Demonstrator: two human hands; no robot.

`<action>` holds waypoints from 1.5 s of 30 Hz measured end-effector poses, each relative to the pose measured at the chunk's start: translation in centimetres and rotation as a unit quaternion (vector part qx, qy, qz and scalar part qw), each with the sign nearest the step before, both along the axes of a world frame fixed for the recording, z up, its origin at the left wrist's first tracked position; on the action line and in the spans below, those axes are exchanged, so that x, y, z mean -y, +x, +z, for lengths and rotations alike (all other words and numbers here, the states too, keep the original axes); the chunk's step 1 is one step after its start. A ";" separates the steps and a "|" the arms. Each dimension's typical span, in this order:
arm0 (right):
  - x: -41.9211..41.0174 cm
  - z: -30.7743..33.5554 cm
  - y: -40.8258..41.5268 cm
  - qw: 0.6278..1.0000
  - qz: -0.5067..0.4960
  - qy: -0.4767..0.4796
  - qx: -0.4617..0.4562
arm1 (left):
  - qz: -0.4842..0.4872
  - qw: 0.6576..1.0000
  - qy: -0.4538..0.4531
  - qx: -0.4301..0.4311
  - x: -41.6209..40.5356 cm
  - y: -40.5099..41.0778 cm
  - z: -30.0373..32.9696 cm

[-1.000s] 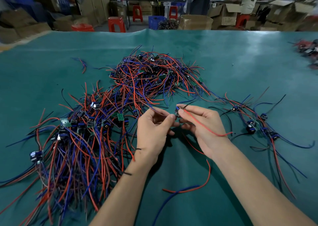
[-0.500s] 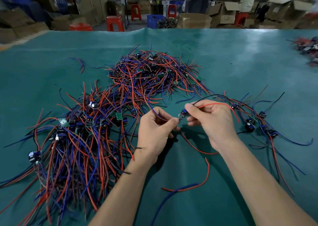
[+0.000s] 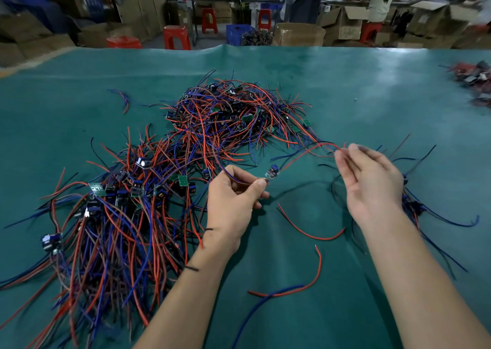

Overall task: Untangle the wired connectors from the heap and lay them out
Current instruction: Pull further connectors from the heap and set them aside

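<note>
Right of the heap (image 3: 148, 202), my left hand (image 3: 233, 205) pinches a connector (image 3: 271, 173); my right hand (image 3: 369, 186), fingers spread, lifts its red wire (image 3: 305, 154) over bare desk (image 3: 358, 96).

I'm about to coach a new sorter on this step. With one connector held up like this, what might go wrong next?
1. The left hand pinches only the edge of the small connector; a tug on its red wire might break that grip.
2. That wire runs past the right hand toward the heap, so pulling may drag more strands along.
3. Loose wires lying below the hands could snag.
</note>
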State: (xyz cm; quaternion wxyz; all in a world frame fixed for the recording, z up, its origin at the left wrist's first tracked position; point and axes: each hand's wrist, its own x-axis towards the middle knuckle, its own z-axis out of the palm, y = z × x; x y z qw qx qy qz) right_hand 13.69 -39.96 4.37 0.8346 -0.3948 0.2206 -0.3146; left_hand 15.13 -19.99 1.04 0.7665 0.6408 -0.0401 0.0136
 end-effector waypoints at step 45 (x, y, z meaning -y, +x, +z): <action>-17.3 12.2 3.4 0.715 0.461 -0.519 -0.077 | -0.083 0.991 0.102 0.037 0.2 -0.8 0.3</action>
